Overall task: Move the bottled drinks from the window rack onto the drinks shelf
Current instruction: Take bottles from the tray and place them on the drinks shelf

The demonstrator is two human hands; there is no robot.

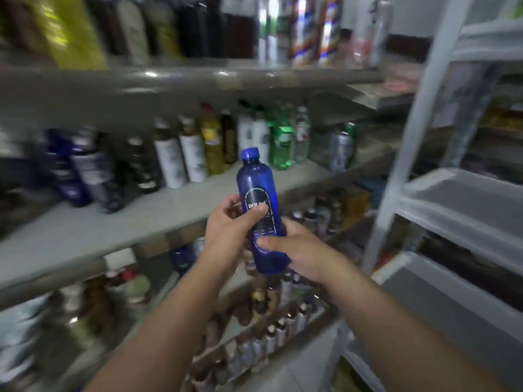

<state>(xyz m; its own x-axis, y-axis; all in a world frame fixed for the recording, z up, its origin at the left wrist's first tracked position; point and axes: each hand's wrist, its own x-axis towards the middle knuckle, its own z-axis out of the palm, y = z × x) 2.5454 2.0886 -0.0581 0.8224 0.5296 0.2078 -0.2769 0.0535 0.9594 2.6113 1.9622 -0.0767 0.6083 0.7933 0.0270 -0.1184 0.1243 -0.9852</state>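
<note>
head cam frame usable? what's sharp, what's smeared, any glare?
Head view: blue bottle, left hand and right hand gripping it are fairly sharp. Head view: shelved bottles behind are motion-smeared, worst toward the left edge. Head view: glare spots on the upper shelf lip; wide-angle lens bends the white rack.

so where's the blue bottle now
Centre of the head view: the blue bottle is gripped by the left hand and right hand, in front of the grey shelf.
</note>
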